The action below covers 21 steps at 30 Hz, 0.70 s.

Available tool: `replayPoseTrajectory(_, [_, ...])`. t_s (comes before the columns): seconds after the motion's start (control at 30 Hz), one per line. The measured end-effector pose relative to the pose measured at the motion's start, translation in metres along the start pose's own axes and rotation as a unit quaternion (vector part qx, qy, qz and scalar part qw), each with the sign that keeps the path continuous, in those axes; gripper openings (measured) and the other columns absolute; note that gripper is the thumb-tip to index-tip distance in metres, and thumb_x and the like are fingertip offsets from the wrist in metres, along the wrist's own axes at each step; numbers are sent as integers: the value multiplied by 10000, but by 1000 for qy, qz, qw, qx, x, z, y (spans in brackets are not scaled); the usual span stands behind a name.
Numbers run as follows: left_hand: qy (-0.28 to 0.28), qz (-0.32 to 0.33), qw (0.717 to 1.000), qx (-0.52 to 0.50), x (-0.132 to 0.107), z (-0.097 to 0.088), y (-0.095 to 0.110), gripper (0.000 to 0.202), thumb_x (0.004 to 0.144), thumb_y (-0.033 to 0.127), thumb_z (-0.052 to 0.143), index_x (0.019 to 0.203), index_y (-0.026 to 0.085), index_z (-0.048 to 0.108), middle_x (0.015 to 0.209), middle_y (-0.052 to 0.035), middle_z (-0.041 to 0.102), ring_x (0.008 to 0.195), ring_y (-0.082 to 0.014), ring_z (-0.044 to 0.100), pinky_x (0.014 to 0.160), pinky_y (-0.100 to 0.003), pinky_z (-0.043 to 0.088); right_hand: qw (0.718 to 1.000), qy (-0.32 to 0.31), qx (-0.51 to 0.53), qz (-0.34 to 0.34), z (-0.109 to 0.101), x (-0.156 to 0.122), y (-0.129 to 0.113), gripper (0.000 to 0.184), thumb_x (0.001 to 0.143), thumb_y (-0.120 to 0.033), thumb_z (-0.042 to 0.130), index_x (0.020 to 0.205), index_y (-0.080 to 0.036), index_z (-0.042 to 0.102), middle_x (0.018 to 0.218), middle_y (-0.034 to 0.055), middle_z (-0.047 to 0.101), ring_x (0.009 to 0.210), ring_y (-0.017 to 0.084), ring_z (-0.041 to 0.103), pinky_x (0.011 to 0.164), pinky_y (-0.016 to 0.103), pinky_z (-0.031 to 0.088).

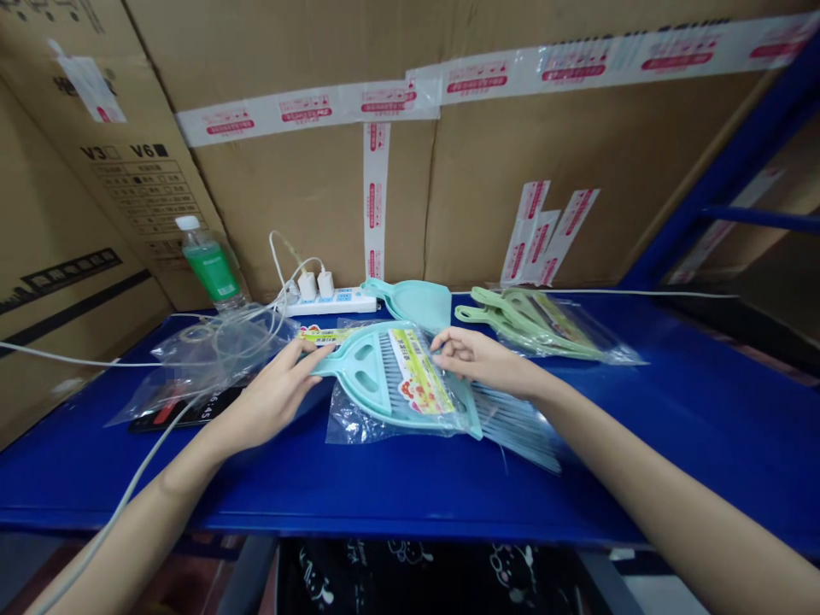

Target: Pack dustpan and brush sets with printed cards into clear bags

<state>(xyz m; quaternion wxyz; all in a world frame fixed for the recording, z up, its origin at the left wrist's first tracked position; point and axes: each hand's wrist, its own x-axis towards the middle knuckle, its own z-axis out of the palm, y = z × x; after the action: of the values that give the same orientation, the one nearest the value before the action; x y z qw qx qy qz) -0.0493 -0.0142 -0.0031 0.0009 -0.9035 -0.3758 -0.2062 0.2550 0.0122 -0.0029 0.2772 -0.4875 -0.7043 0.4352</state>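
Observation:
A turquoise dustpan and brush set (370,395) lies in front of me on the blue table. Part of it is covered by a clear plastic bag (349,425) with a yellow and white label (421,371). Grey-blue bristles (518,431) stick out at the lower right. My left hand (275,389) is closed on the handle end, thumb and fingers on either side. My right hand (474,359) has its fingers curled at the right edge of the label, pinching the bag there. Behind the set is another turquoise dustpan (419,301).
Green packaged dustpan sets (538,325) lie at the back right. On the left are a bottle (211,265), a power strip (349,301) with chargers, loose white cables, empty plastic bags (192,346) and a phone (160,417). Cardboard boxes (307,196) wall the back.

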Motion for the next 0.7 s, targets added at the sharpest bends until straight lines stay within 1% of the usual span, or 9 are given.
replayPoseTrajectory(0.1, [3,0,1000,1,1,1,0,438,965,207,305,1400,262,311,1174,-102,469,1091,-229,499,937,-401,452,1000,3,-18,6,2,0,2,203,875,-348,453,742,-199,490,658,-22,476,555,109,456,520,259,370])
replayPoseTrajectory(0.17, [2,-1,1000,2,1,1,1,435,965,208,307,1396,257,319,1175,-102,470,1093,-229,500,941,-399,449,999,10,-37,-12,3,1,3,237,871,-381,454,724,-199,490,640,-27,458,553,111,436,520,262,359])
replayPoseTrajectory(0.23, [-2,-5,1000,5,1,0,2,429,966,210,300,1392,250,327,1173,-103,472,1084,-226,505,934,-389,453,998,16,-51,-28,4,2,5,198,834,-368,503,732,-197,501,626,-34,451,559,115,421,534,266,353])
replayPoseTrajectory(0.33, [-4,-9,1000,9,1,0,2,421,969,220,297,1388,246,334,1163,-103,475,1061,-223,513,909,-375,465,998,8,-52,-34,5,3,6,117,779,-293,537,729,-188,524,636,-28,480,581,118,431,568,273,357])
replayPoseTrajectory(0.43, [-2,-1,1000,10,1,1,1,412,970,224,298,1379,242,342,1154,-101,474,1059,-222,512,910,-375,463,999,6,-23,-24,4,3,3,97,760,-254,533,692,-186,521,638,-28,478,588,114,432,574,269,353])
replayPoseTrajectory(0.5, [-4,3,1000,12,1,1,1,404,970,223,292,1369,228,355,1139,-102,473,1050,-220,513,909,-372,462,1000,6,9,-4,2,1,0,101,763,-252,530,687,-188,511,629,-37,452,571,107,413,546,260,336])
replayPoseTrajectory(0.6, [-12,-2,1000,10,2,1,1,395,969,229,294,1356,216,374,1116,-101,477,1017,-217,520,898,-370,465,998,-10,68,15,-1,-2,-2,119,785,-272,518,696,-195,497,619,-46,420,540,98,386,503,248,312])
replayPoseTrajectory(0.67, [-16,-5,1000,2,2,0,3,394,969,230,295,1354,219,376,1112,-99,480,1009,-215,520,903,-375,462,995,-21,96,9,-4,-3,-1,114,808,-284,498,738,-196,519,617,-48,399,526,97,377,484,243,310])
replayPoseTrajectory(0.7, [-17,-6,1000,-3,2,0,3,396,969,227,292,1356,221,373,1115,-99,479,1013,-214,518,910,-378,458,995,-22,96,2,-5,-3,0,113,820,-287,488,788,-195,545,617,-50,387,518,97,373,476,241,313])
